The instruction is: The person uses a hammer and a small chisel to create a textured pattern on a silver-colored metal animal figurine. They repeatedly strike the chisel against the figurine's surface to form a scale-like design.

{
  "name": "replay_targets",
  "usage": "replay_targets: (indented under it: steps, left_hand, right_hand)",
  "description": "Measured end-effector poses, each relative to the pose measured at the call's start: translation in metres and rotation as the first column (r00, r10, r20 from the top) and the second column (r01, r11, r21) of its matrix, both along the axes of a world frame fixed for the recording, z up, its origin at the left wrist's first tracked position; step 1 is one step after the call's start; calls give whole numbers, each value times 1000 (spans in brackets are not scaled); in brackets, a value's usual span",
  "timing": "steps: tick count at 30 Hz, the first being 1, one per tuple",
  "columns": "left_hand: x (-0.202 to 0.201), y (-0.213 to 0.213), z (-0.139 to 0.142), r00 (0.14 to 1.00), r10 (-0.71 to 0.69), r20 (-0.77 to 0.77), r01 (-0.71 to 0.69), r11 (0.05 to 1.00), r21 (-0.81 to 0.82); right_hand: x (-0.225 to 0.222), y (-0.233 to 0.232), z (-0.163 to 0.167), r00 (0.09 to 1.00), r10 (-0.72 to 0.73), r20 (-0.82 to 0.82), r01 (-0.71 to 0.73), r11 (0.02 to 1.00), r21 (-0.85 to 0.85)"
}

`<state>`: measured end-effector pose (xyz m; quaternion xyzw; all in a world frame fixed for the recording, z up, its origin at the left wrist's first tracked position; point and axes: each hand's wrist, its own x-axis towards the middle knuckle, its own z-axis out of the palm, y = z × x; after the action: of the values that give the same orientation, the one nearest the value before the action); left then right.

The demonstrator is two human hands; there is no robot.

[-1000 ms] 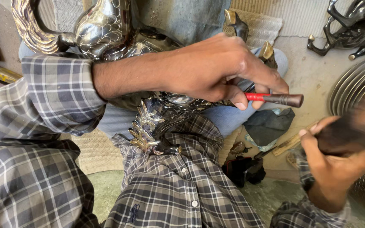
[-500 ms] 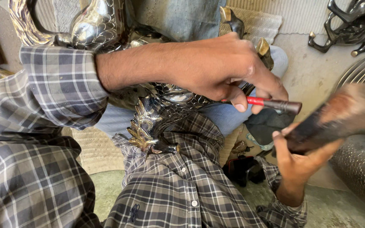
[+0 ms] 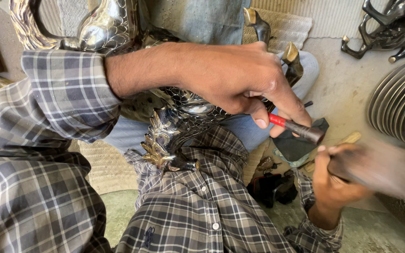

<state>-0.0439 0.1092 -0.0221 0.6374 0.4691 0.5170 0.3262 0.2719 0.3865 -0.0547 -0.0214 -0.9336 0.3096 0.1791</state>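
My left hand (image 3: 240,79) reaches across a silver and gold metal animal figure (image 3: 174,126) that lies over my lap. It grips a slim chisel (image 3: 296,127) with a red band, the dark tip pointing right. My right hand (image 3: 336,182) sits just below and right of that tip, closed on the handle of a dark hammer (image 3: 380,168), which is blurred by motion. The hammer head is close to the chisel's end. The working end of the chisel is hidden under my left fingers.
A second dark metal figure (image 3: 385,33) lies at the top right. A ribbed round metal dish (image 3: 399,105) stands at the right edge. Small dark tools and a cloth (image 3: 298,145) lie on the floor by my knee. A woven mat (image 3: 104,164) lies beneath me.
The hammer in my right hand has swung down and left toward the chisel's end. My left hand has held the chisel steady on the figure.
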Motion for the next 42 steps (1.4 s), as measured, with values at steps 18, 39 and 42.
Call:
replay_targets:
  steps: [18,39,42]
  left_hand:
    - [3,-2,-10,996,87,18,-88,992,92]
    - [45,-38,-13,812,576,-95,-528,794,302]
    - [58,-42,2,826,545,-146,-499,826,262]
  right_hand:
    - [13,-11,1,998,-39,44,49,969,-243]
    - [-5,-111,-77,949,-315,-26,231,746,-624]
    - [-2,-136,-86,940,-339,-48,210,679,-703]
